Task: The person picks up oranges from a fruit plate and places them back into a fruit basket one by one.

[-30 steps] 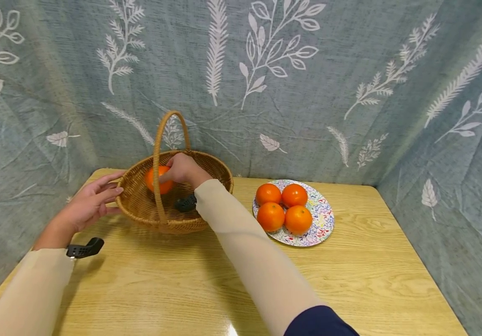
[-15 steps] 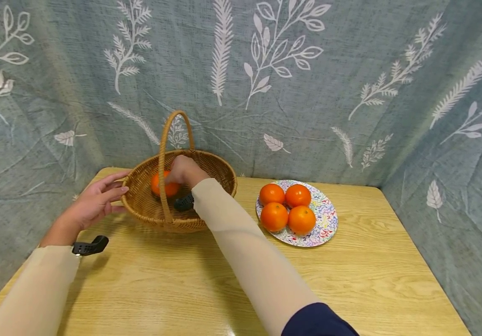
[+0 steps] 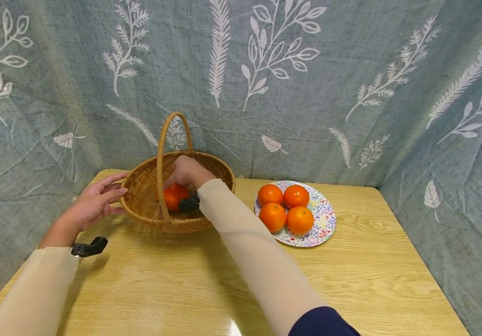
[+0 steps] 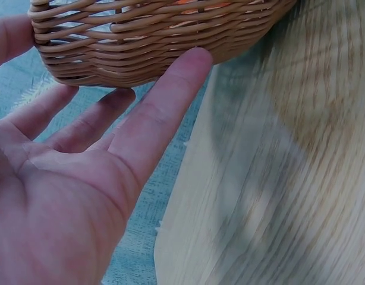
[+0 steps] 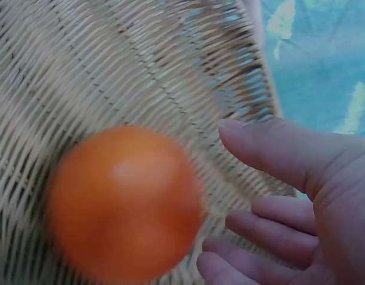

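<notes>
In the head view, a wicker basket (image 3: pixel 140 205) with a tall arched handle (image 3: pixel 161 149) stands at the back left of the table. My left hand (image 3: pixel 98 203) touches its left end; the left wrist view shows straight, spread fingers (image 4: pixel 164 110) against the wicker wall (image 4: pixel 135 53). My right hand (image 3: pixel 186 170) reaches inside the basket. Below it lies an orange (image 3: pixel 171 200), partly covered by the handle and wrist device. In the right wrist view, that orange (image 5: pixel 126 205) rests on the wicker, blurred, apart from the loosely bent fingers (image 5: pixel 271 234).
Right of the basket, a patterned oval plate (image 3: pixel 322 217) carries several oranges (image 3: pixel 272 217) grouped on its left side. The wooden table (image 3: pixel 371 261) is bordered by hanging grey-green cloth (image 3: pixel 232 135) behind and at both sides. Black devices (image 3: pixel 89 247) are strapped to the wrists.
The right hand has let go of the orange, which has moved down and to the right inside the basket. The left hand stays at the basket's left end.
</notes>
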The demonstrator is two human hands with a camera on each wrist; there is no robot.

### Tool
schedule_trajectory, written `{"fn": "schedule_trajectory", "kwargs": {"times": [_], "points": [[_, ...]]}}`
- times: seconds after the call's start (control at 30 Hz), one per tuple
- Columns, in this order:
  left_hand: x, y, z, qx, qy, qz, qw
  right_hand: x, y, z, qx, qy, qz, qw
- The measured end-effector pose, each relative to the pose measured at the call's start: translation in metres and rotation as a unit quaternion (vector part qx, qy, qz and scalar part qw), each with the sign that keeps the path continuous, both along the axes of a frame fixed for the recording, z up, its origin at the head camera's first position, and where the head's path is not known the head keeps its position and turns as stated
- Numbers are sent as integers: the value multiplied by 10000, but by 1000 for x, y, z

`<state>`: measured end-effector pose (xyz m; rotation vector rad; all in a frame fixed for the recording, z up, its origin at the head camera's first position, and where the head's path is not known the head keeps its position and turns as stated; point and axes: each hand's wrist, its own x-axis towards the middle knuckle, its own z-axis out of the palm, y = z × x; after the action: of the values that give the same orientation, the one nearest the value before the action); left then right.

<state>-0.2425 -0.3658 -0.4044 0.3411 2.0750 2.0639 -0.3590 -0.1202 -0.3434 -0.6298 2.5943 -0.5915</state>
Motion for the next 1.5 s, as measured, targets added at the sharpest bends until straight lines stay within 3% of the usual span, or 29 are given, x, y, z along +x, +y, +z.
{"fn": "schedule_trajectory", "kwargs": {"times": [0.37,0.7,0.87,1.03,1.33,1.5], "points": [[1,0,-3,281,7,-134,9995,5,55,24,-955,-11,98,9954],[1,-3,-5,385,61,-163,9991,23,137,39,-2156,381,210,9755],[0,-4,-3,413,64,-137,9990,32,182,34,-2873,351,-140,9571],[-1,-4,-1,381,81,-149,9991,45,222,23,-3552,429,-583,9320],[-4,-1,0,270,76,-143,9995,65,288,-6,-4598,1011,-1116,8752],[-4,0,-3,297,67,-205,9993,71,318,-24,-4755,1236,-1351,8605]]}}
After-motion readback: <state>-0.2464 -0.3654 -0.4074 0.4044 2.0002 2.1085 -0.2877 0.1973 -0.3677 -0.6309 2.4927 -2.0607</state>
